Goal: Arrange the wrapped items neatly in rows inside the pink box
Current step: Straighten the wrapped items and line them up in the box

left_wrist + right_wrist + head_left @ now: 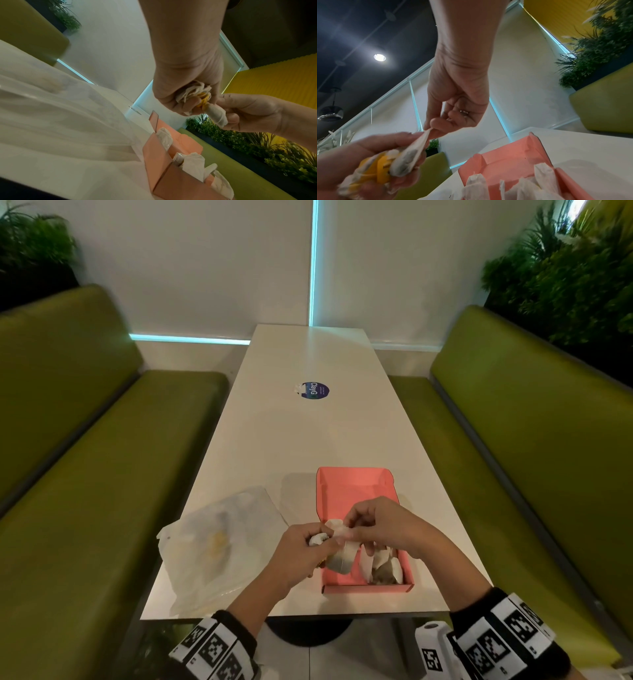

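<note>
The open pink box (354,491) lies on the white table (308,440), with several white wrapped items (382,566) standing at its near end. My left hand (320,539) hovers over the box's near left corner and grips a bundle of wrapped items (193,90) with yellow tags. My right hand (349,523) pinches the top of one wrapped item (414,151) that still touches the bundle. The wrist views show the box (505,159) below both hands, its far half bare.
A crumpled clear plastic bag (219,542) lies left of the box, close to the near table edge. A round blue sticker (315,390) sits mid-table. Green benches (85,474) run along both sides, with plants (565,278) behind them.
</note>
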### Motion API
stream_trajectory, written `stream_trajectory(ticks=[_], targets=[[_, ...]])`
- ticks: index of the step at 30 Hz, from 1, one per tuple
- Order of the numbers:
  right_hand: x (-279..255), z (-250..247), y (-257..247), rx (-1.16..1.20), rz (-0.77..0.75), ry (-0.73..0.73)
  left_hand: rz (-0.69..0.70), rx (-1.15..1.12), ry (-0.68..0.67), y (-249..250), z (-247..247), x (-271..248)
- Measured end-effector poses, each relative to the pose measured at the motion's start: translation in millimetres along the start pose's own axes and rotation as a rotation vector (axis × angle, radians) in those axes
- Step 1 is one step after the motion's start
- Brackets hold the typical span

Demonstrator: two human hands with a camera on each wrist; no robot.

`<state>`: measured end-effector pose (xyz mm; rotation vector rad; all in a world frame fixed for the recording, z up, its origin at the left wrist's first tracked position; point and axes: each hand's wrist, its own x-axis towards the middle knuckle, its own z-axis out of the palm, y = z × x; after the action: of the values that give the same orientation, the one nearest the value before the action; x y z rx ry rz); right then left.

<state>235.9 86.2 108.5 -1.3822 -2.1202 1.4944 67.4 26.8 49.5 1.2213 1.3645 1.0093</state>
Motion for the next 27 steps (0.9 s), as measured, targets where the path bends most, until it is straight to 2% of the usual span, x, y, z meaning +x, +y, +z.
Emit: stream_trajectory(ticks=[3, 7, 10, 13, 22, 27], targets=[[3.3, 0.7, 2.0, -0.081, -0.008, 0.049, 0.022, 0.092, 0.057, -10.4, -1.3, 2.9], [14.2, 7.5, 10.2, -0.345, 0.014, 0.079, 0.016, 0.292, 0.183, -30.4, -4.9, 3.9], [25.6, 17.6, 20.8, -0.484, 0.036, 0.07, -0.046, 0.49, 0.158, -44.5, -3.5, 2.8], [37.4, 29.3, 28.1, -0.604, 0.041, 0.083, -0.095, 0.509, 0.121, -58.0, -1.5, 4.8], [55.7, 53.9, 37.6, -0.569, 0.109, 0.286, -0.114, 0.477, 0.102, -65.3, 1.4, 9.5], [57.7, 56.9, 44.0, -0.484, 0.06, 0.417, -0.125, 0.472, 0.101, -65.0, 2.2, 8.6]])
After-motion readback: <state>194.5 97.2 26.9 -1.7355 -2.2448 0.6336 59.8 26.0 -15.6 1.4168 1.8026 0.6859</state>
